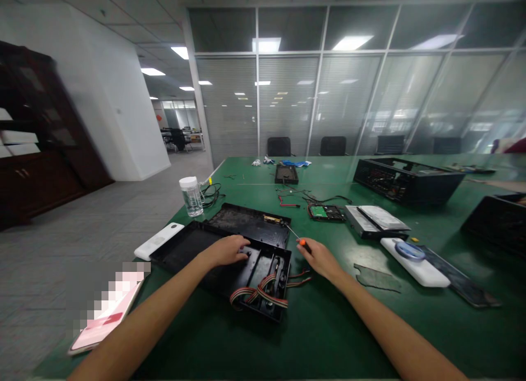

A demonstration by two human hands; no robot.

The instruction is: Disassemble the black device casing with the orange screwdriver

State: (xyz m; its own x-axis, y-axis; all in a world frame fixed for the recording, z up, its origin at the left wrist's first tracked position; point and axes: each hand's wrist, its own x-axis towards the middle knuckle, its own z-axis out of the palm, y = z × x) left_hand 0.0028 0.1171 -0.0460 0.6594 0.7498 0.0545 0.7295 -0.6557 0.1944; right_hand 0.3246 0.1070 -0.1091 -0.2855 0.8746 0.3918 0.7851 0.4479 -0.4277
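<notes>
My right hand (316, 256) is closed around a screwdriver (305, 244) with an orange and black handle. Its thin metal shaft points up and left toward a brass-coloured strip (273, 219) on the far panel of a black device casing (184, 246). Over the inside of this casing lies my left hand (228, 250), its thumb and forefinger apart and nothing visible between them. Several striped ribbon wires (263, 293) spill out at the casing's near right corner.
A lidded clear jar (192, 197) and a white device (158, 241) stand left. Behind are a hard drive (326, 212), loose cables and a small black tray (286, 174). To the right sit a metal drive box (376, 222), a white power-bank-like block (415, 263) and black housings (406, 178).
</notes>
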